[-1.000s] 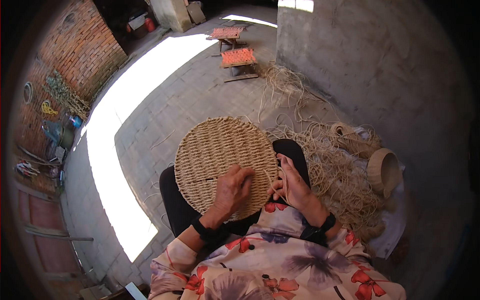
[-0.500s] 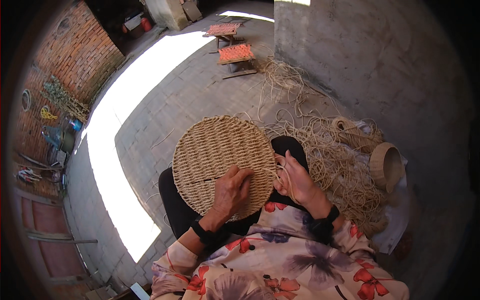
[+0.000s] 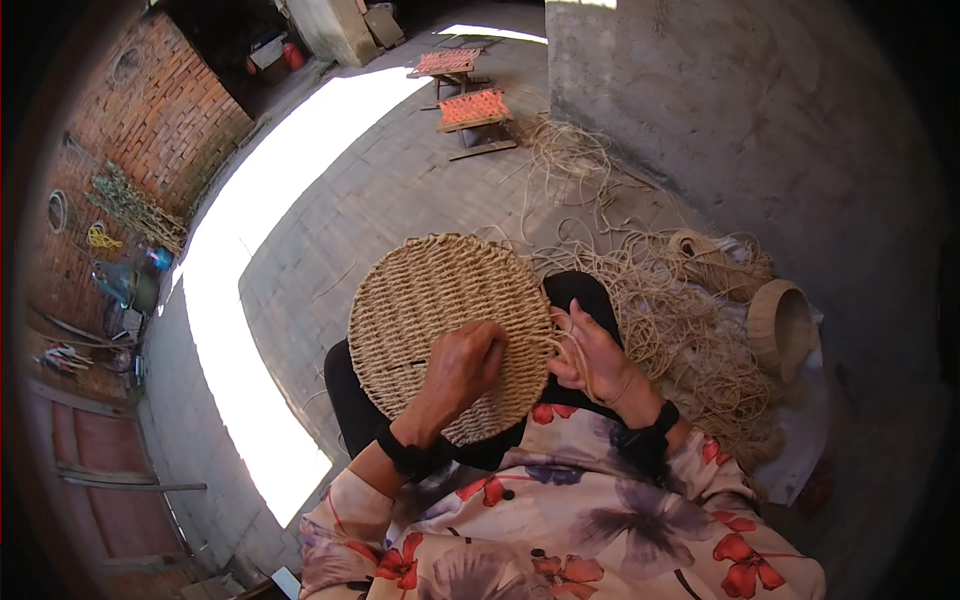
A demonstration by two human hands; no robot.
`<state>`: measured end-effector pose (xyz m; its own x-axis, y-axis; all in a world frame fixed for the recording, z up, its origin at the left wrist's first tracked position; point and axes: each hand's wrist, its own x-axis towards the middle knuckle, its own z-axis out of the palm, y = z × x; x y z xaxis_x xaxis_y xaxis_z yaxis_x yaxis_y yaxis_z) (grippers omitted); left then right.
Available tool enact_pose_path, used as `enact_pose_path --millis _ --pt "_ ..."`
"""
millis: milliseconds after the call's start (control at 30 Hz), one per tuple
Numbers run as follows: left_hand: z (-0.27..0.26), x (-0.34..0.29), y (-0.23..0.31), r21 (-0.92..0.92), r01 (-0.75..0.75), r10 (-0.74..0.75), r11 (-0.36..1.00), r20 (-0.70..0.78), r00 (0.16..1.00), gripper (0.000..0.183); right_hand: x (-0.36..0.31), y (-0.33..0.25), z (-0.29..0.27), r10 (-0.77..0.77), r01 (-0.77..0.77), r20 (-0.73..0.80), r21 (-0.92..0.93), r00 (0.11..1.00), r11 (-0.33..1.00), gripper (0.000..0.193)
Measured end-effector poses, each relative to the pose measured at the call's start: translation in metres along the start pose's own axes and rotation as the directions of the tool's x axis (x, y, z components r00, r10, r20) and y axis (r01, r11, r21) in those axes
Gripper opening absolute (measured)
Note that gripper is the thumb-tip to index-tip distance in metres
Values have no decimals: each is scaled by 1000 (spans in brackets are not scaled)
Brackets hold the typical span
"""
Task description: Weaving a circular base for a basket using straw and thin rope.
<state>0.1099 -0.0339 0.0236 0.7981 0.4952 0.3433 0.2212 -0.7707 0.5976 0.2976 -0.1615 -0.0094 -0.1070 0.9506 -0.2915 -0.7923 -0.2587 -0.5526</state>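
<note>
Tan woven disc [image 3: 425, 290] lies beneath curled left hand [image 3: 462, 368], beside right hand [image 3: 600, 362] gripping cord [image 3: 586, 370].

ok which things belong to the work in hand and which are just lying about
In the work:
round woven panel, under the left hand
pale cord in the right hand
cord heap, probably the supply

Lying about:
front stool, orange seat
back stool
yellow coil by the brick wall
round basket, seemingly unused

A pale floral shirt [image 3: 525, 515], black trousers [image 3: 585, 292], black wristbands [image 3: 403, 452].
</note>
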Motion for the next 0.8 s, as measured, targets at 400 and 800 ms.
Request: enact_pose_path --millis 400,800 --pt "-14 10 -2 179 -224 181 958 228 957 7 1 7 -2 -82 79 34 84 996 993 67" --pt "-13 33 -8 90 -159 112 983 389 914 12 -4 1 5 -53 53 -26 16 998 998 65"
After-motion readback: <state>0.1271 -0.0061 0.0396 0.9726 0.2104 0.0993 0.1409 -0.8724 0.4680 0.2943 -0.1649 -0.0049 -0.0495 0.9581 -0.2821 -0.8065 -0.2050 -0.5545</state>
